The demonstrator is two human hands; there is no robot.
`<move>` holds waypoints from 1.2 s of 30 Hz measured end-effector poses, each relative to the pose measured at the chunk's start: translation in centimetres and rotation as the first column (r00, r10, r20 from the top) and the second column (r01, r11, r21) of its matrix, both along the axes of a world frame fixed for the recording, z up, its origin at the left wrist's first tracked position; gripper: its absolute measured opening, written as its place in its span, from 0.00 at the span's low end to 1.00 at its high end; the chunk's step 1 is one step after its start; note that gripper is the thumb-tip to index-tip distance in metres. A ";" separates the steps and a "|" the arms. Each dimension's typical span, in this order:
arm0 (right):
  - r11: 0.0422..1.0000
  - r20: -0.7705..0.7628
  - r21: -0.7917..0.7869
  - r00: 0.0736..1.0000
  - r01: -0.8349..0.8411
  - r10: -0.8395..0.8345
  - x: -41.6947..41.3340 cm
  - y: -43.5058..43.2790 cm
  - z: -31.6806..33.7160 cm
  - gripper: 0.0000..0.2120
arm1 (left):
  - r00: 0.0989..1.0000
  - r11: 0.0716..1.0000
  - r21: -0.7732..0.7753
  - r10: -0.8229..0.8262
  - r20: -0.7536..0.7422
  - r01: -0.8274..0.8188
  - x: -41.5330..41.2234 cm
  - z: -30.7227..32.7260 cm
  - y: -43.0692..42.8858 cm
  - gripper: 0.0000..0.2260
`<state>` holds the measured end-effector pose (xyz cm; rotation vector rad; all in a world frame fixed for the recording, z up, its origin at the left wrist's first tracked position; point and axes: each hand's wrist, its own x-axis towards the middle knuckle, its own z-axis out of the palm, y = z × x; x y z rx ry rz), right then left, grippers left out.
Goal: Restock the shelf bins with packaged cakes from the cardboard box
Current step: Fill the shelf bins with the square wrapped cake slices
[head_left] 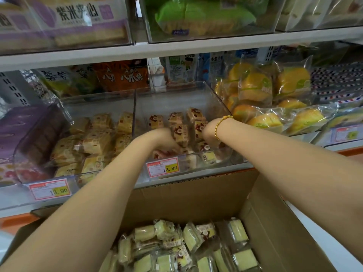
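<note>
Both my hands reach down into the middle clear shelf bin [214, 95], among small wrapped cakes [179, 132] with brown and cream labels. My left hand [163, 141] curls downward over packets at the bin's front; its fingers are hidden behind the bin wall. My right hand [209, 134], a gold bead bracelet on its wrist, presses against packets on the bin's right side, fingers out of sight. The open cardboard box [196, 197] stands below the shelf edge, holding several pale green wrapped cakes [192, 238].
A neighbouring bin [64, 114] on the left holds yellow wrapped cakes. Bags of orange-yellow sponge cakes [275, 99] lie on the right. Price tags [162, 167] hang on the bin fronts. An upper shelf [176, 49] with more bins juts out overhead.
</note>
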<state>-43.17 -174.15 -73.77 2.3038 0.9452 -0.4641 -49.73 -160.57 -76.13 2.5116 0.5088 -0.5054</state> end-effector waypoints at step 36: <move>0.626 -0.249 0.711 0.947 0.322 -0.203 1.6 3.0 -2.8 0.20 | 0.946 0.982 0.029 0.172 0.274 -0.187 -4.1 0.3 -1.8 0.18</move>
